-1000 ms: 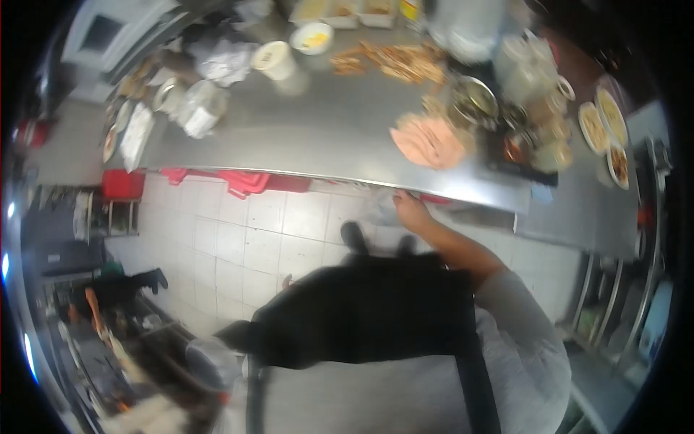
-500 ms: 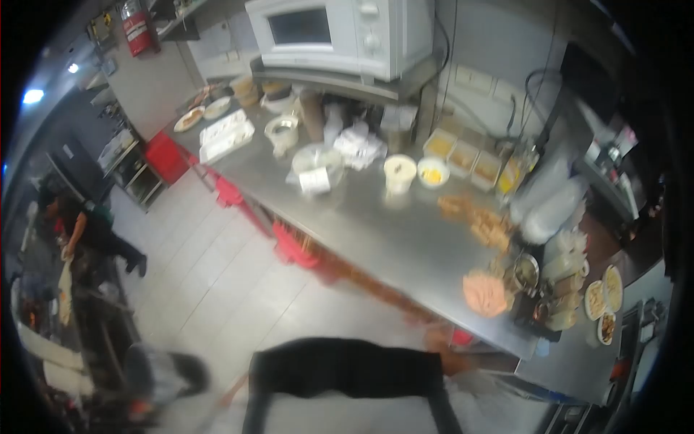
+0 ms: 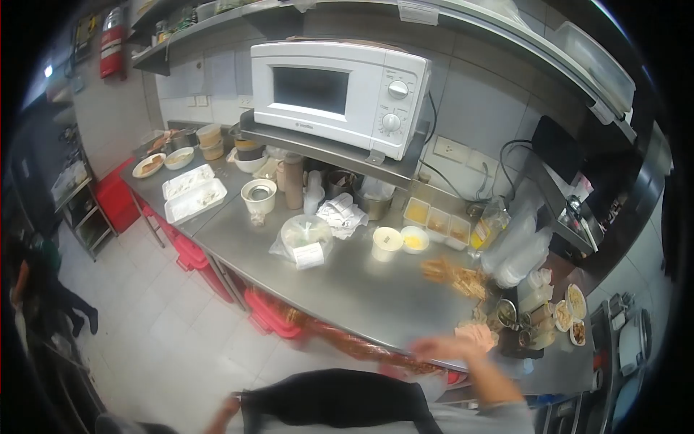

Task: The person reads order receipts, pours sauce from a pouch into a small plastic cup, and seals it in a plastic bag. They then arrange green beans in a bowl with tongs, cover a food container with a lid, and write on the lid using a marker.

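Observation:
My right hand (image 3: 437, 350) reaches over the front edge of the steel counter (image 3: 361, 300), smeared by motion, so its fingers are not clear. Just right of it, an orange-pink cloth (image 3: 476, 335) lies partly behind my wrist. Low in the view, my left hand (image 3: 230, 406) hangs beside my black apron (image 3: 325, 396); its fingers are too blurred to read. Farther back on the counter are a white tub (image 3: 387, 244), a small bowl with yellow contents (image 3: 414, 241) and a tied plastic bag (image 3: 300, 235) with a white paper slip (image 3: 309, 256) on it.
A white microwave (image 3: 340, 94) stands on a raised shelf at the back. An open foam box (image 3: 195, 197) lies on the left. Bottles (image 3: 536, 298) and food bowls (image 3: 576, 302) stand at right. Red bins (image 3: 271, 315) sit under the counter. Another person (image 3: 54, 282) is far left.
The view has tilted up and turned, showing more of the shelf and counter. My right hand has come up from beside the apron to the counter edge. My left hand now shows at the bottom.

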A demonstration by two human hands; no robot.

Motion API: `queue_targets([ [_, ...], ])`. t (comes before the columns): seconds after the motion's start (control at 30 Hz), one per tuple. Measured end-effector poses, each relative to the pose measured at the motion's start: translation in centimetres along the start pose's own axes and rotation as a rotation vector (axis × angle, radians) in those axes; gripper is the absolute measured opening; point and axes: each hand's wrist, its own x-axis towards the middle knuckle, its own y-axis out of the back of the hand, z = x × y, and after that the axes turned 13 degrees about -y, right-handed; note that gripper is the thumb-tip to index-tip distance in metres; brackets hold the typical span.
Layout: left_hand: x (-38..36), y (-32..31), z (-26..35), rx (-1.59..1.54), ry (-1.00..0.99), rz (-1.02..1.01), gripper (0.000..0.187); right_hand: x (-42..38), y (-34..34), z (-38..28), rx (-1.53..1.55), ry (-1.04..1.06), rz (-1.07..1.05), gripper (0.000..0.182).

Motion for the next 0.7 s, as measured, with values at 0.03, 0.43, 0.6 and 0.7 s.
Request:
queue_targets([
  [0.03,1.3,1.0,0.0,-0.240,0.149,0.026,0.033,-3.4,3.3,-6.4,-0.018,0.189,0.195,0.035],
  [0.43,12.6,11.1,2.9,-0.513,0.275,0.182,0.032,-5.2,41.3,-36.3,-0.181,0.817,2.089,0.050],
  [0.6,14.4,13.8,2.1,-0.552,0.310,0.224,0.031,-2.2,44.6,-39.8,0.214,0.895,1.970,0.042],
  [0.7,14.9,14.8,0.9,-0.572,0.323,0.253,0.031,-1.2,45.7,-41.0,0.417,1.025,1.825,0.030],
])
